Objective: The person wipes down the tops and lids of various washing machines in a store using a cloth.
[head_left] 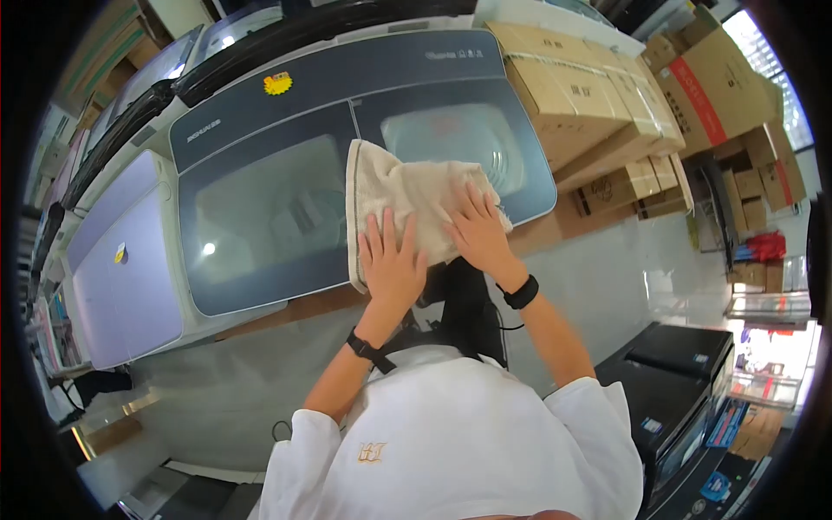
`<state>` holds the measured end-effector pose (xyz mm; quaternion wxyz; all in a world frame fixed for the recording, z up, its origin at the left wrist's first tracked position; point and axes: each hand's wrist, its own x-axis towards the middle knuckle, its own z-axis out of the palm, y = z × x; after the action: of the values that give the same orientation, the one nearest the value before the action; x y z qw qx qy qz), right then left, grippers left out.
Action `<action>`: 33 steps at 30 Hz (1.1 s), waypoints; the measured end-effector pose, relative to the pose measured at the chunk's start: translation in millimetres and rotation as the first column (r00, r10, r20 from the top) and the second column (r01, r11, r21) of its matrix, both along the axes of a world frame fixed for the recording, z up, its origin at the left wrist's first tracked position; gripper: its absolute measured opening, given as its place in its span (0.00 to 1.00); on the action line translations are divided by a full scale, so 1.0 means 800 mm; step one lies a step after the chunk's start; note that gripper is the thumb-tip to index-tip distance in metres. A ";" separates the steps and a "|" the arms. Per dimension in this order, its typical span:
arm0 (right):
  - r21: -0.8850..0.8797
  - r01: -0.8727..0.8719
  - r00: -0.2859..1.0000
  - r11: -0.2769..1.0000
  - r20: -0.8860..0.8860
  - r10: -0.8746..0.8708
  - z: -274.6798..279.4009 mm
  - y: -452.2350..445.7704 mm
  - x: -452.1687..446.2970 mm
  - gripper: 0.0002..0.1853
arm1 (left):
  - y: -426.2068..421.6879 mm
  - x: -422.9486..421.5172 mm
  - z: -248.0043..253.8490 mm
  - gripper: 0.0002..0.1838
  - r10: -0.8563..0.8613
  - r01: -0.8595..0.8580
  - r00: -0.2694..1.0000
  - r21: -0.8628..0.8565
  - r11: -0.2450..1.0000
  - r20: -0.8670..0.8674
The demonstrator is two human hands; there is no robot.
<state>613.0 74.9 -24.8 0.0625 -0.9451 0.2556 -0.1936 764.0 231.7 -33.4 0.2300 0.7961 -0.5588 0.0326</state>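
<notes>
A beige cloth (pixel 403 186) lies partly spread on the dark glass top of a twin-tub washing machine (pixel 260 165), across the gap between its two see-through lids. My left hand (pixel 392 264) rests flat on the cloth's lower left part, fingers stretched out. On the right side of the cloth, my right hand (pixel 479 230) presses with its fingers extended and a little apart. The cloth's right edge is bunched near those fingertips. Both wrists wear black bands.
A pale lilac-topped machine (pixel 130 260) stands to the left. Cardboard boxes (pixel 572 95) are stacked at the right. A yellow star-shaped sticker (pixel 277 83) is on the washer's back panel. Black appliances (pixel 672 381) stand at the lower right on a shiny tiled floor (pixel 598 251).
</notes>
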 end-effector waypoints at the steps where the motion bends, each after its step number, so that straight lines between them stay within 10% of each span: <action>1: -0.017 0.025 0.999 1.000 -0.024 -0.026 -0.007 -0.013 0.007 0.21 | -0.008 -0.001 -0.003 0.37 0.030 -0.030 1.000 -0.019 0.999 0.010; 9: -0.246 0.289 0.957 0.925 0.066 -0.281 -0.015 -0.016 0.074 0.27 | -0.040 0.000 -0.007 0.38 0.112 -0.112 0.993 -0.032 0.993 0.020; 17: 0.095 0.167 0.986 0.981 -0.027 -0.165 -0.007 0.032 -0.012 0.33 | 0.043 0.013 0.009 0.39 0.147 -0.148 0.989 0.059 0.987 0.008; 20: 0.069 0.103 0.993 0.992 -0.056 -0.100 -0.020 -0.010 -0.003 0.33 | 0.010 0.049 0.064 0.37 0.187 -0.061 0.939 0.397 0.916 -0.289; 23: 0.029 0.099 0.992 0.995 -0.087 -0.096 -0.010 -0.034 0.032 0.33 | -0.020 0.086 0.039 0.39 0.132 -0.139 0.986 -0.071 0.988 -0.102; 33: 0.081 -0.066 0.986 0.995 -0.146 0.078 0.017 0.029 -0.026 0.34 | 0.056 0.043 0.004 0.42 0.222 -0.223 0.975 0.121 0.967 0.024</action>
<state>592.2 97.7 -11.5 0.0858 -0.9626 0.2323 -0.1102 798.3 276.6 -30.0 0.1723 0.8662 -0.4682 0.0279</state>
